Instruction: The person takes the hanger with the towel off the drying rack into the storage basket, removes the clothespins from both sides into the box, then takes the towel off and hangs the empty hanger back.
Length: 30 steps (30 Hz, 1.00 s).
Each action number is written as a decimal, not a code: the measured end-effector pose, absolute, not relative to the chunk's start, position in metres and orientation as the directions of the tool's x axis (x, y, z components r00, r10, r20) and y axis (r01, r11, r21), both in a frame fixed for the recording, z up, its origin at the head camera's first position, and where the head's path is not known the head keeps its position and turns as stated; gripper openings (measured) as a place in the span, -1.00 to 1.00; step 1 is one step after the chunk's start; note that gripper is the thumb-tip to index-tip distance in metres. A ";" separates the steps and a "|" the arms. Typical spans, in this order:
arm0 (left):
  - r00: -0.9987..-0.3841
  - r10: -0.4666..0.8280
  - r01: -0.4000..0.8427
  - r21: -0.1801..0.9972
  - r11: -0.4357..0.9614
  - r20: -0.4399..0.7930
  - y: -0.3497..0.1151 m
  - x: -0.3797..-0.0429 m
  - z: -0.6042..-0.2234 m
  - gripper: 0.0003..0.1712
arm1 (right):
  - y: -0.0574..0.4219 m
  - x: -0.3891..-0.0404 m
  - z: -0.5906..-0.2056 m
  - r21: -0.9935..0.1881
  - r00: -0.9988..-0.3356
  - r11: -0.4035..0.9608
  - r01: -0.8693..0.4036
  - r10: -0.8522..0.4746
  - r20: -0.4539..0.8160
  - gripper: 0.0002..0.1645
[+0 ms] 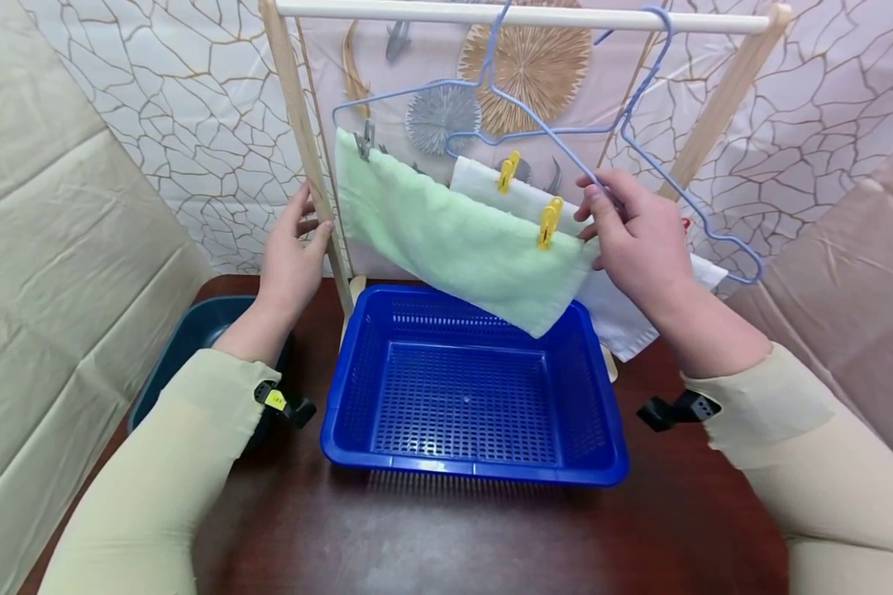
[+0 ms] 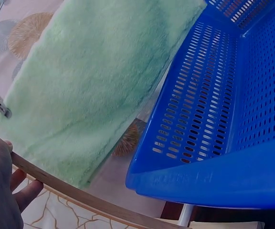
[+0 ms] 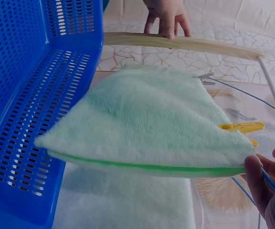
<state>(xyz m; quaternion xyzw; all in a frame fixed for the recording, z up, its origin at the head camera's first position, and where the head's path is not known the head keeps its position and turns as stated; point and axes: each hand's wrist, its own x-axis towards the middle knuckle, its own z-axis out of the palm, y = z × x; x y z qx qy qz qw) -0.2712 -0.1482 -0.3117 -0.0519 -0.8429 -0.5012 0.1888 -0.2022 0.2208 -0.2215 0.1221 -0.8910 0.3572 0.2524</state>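
My left hand (image 1: 286,260) holds the wooden post (image 1: 290,91) at the left of a rack, thumb in front and fingers behind. My right hand (image 1: 640,235) pinches the lower right end of a blue hanger (image 1: 536,120) hooked on the white bar (image 1: 387,11). From this hanger hangs a pale green towel (image 1: 454,235), sloping down to the right. A grey clip (image 1: 365,140) fastens its left end; a yellow clothespin (image 1: 550,223) grips it near my right fingers. In the right wrist view, the towel's folded edge (image 3: 147,168) shows a green stripe.
Behind hangs a second blue hanger (image 1: 647,70) with a white towel (image 1: 621,318) and another yellow clothespin (image 1: 508,171). A blue perforated basket (image 1: 432,465) stands below the green towel on the dark table (image 1: 446,537). At left is a dark teal basin (image 1: 165,364).
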 end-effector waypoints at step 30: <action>-0.853 -0.171 0.395 0.824 0.406 0.493 -0.145 -0.241 -0.305 -0.64 | 0.268 -0.143 -0.246 -0.548 -0.834 0.714 -0.437 -0.092 0.544 -0.78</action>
